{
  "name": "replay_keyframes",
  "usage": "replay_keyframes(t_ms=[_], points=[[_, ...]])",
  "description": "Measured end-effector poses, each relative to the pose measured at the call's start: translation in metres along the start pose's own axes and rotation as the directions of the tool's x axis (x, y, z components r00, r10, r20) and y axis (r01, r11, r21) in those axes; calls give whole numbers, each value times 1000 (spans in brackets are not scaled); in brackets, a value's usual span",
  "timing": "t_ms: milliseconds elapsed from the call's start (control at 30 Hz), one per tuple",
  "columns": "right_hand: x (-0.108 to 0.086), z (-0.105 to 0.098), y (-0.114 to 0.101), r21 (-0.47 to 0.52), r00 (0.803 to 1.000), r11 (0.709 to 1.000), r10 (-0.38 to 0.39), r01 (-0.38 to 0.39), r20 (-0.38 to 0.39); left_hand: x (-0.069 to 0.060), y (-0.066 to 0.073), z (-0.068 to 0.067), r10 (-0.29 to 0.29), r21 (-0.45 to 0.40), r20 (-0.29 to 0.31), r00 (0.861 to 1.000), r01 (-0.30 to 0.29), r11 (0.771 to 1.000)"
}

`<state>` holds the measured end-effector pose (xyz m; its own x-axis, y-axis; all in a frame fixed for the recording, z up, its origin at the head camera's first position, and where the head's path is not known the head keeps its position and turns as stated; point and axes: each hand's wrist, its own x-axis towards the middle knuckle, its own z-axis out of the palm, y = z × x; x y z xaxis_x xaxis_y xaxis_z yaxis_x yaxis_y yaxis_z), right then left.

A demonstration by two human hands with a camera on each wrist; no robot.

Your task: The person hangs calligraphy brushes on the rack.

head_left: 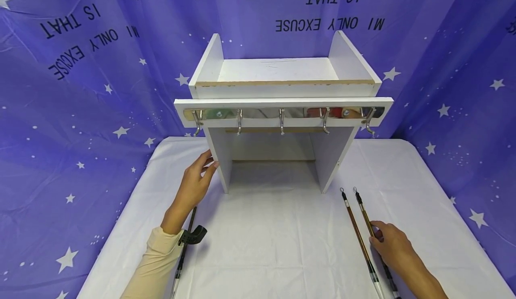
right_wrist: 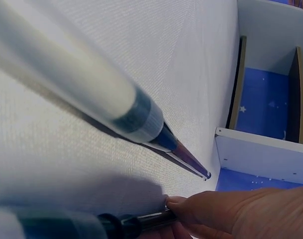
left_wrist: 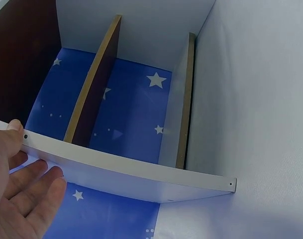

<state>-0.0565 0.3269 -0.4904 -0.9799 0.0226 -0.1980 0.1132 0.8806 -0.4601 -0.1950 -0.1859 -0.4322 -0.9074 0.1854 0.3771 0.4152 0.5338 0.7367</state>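
A white shelf unit (head_left: 282,91) with a metal hook rail stands at the centre. My left hand (head_left: 192,185) is at its left side panel (head_left: 219,160); in the left wrist view, the thumb of that hand (left_wrist: 22,184) touches the panel's edge (left_wrist: 126,162), the other fingers loosely bent beside its outer face. At the right, my right hand (head_left: 397,247) pinches a thin brown brush (head_left: 364,211) with a loop at its far end. In the right wrist view, the thumb and fingers of this hand (right_wrist: 231,214) close on the shaft (right_wrist: 156,219). A reddish brush (head_left: 356,232) lies just left of it.
Another dark, slender rod (head_left: 181,258) lies on the white cloth (head_left: 266,245) under my left wrist. Purple star-printed curtains (head_left: 80,124) surround the table at the back and both sides. Several hooks (head_left: 281,122) stick out from the unit's front rail.
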Motion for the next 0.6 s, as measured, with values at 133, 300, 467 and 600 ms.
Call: replay_keyframes(t_ms=[133, 300, 467, 600], points=[[0, 1, 1, 10, 1000, 1000, -9, 9, -10, 0, 0, 0, -1, 1, 2, 1000, 1, 1000], [1, 1, 1, 13, 1000, 1000, -15, 16, -14, -1, 0, -1, -11, 3, 6, 1000, 11, 1000], [0, -1, -1, 12, 1000, 1000, -5, 5, -10, -1, -1, -1, -10, 5, 5, 1000, 10, 1000], [1, -4, -3, 19, 1000, 1000, -6, 6, -29, 0, -1, 0, -3, 4, 3, 1000, 3, 1000]])
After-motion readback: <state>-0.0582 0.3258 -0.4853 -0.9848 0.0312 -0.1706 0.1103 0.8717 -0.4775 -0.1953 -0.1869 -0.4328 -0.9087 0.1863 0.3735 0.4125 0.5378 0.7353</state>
